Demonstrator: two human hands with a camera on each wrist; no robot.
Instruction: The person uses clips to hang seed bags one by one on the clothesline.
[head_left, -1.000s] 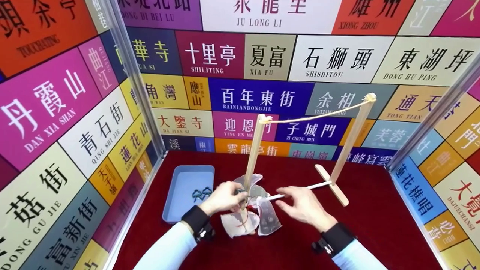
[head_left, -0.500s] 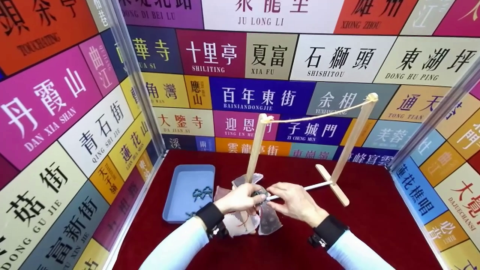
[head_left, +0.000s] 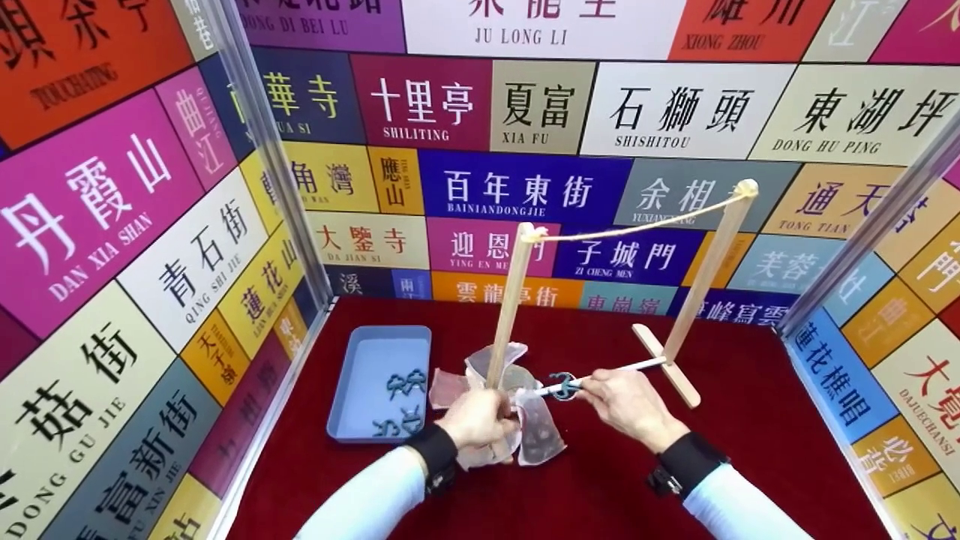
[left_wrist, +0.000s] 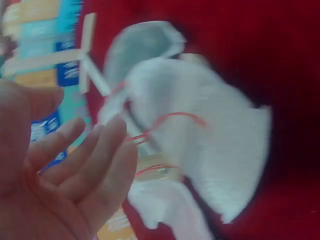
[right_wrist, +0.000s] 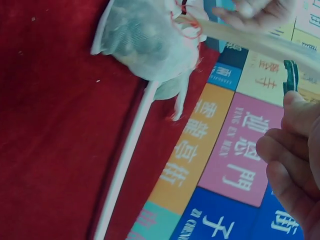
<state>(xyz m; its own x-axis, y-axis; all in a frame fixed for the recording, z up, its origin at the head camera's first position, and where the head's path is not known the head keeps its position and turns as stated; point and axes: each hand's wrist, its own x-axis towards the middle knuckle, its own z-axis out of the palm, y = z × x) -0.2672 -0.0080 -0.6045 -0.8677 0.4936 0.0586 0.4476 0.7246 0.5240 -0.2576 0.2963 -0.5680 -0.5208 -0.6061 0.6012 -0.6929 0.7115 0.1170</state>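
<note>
My right hand (head_left: 626,409) pinches a small dark green curly piece (head_left: 562,386) between thumb and fingertips, just in front of the stand's white crossbar. In the right wrist view the green piece (right_wrist: 289,77) shows edge-on at the fingertips. My left hand (head_left: 480,418) is by the foot of the left wooden post (head_left: 510,307); in the left wrist view its fingers curve loosely around nothing. Translucent white mesh bags (head_left: 541,431) with red strings lie around that foot. A mesh bag (right_wrist: 150,45) in the right wrist view shows dark contents.
A blue tray (head_left: 349,345) with several similar green pieces (head_left: 405,384) sits at the left on the dark red cloth (head_left: 615,487). The right post (head_left: 705,277) stands on a flat wooden foot, and a slack cord (head_left: 637,231) links both post tops. Printed panels enclose the table.
The green piece was in my left hand, then both hands met at it. Now my right hand has it and has moved right, while my left hand has let go and drawn back left.
</note>
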